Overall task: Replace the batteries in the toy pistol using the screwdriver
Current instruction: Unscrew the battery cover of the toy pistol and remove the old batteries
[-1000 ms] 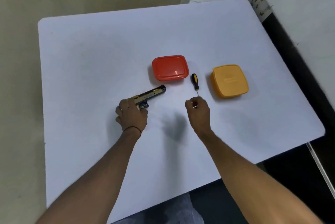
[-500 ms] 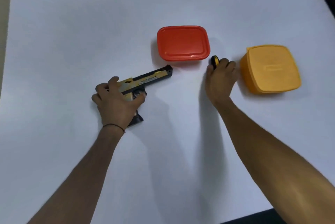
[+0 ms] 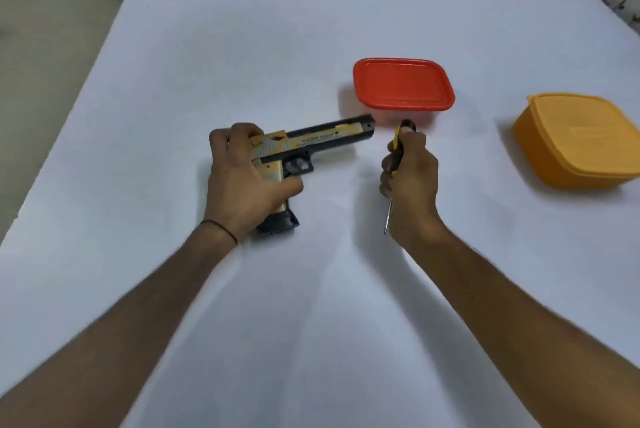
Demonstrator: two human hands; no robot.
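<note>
Left hand (image 3: 242, 181) wrapped around the grip of the toy pistol (image 3: 311, 143), barrel pointing right toward the red box (image 3: 403, 86) on the white table (image 3: 207, 63). Right hand (image 3: 410, 181) closed on the screwdriver (image 3: 394, 164), shaft pointing down, beside the muzzle. Orange box (image 3: 578, 140) well apart at far right.

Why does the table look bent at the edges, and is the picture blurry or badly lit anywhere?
Head view: the wide-angle lens bows the white table at its edges. Light is soft and even, with faint grey shadows under both forearms and beside the red container; no harsh glare. Slight blur softens the toy pistol lettering, the screwdriver in the right hand and the left hand.
</note>
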